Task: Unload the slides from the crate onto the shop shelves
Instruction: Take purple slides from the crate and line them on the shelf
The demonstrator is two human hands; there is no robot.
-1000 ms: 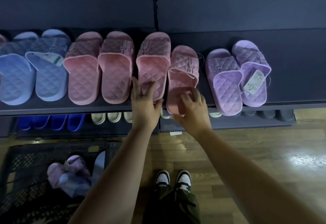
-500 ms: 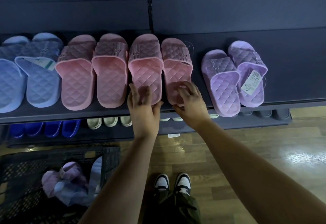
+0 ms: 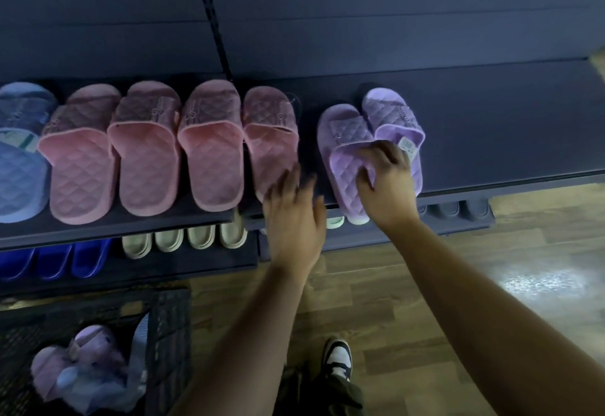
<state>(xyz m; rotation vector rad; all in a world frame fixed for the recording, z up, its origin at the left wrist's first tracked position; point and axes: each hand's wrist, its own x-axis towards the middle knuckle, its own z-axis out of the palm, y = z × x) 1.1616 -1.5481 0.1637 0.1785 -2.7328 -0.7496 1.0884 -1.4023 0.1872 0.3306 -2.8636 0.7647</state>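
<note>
Head view: purple slides [image 3: 340,166] are set at the front of the shelf [image 3: 491,140], one heel seemingly past the edge; more are left in the crate [image 3: 170,324].
Right hand [image 3: 388,183]: laid on the purple pair, fingers bent; whether a grip is taken cannot be told.
Left hand [image 3: 294,209]: spread, blurred, nothing held.
Risk: the overhanging slide could be tipped off if nudged forward.

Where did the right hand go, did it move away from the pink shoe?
Yes. The right hand moved right along the shelf, off the rightmost pink slide and onto the purple pair.
</note>
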